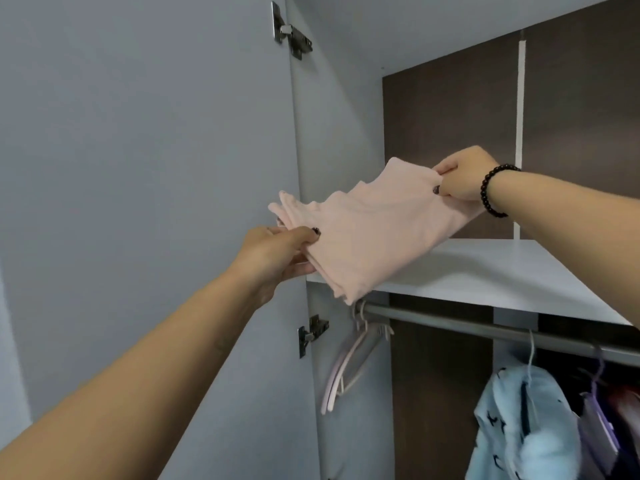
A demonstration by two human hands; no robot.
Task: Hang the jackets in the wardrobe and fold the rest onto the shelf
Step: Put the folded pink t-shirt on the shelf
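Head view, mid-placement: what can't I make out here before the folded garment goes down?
- Pink folded garment: its underside, and whether it touches the shelf, hidden by its own cloth.
- Left hand and right hand: fingers under the fabric hidden.
- Light blue jacket: cut off by the bottom edge.
- Clothes at the right edge: dark, cut off.
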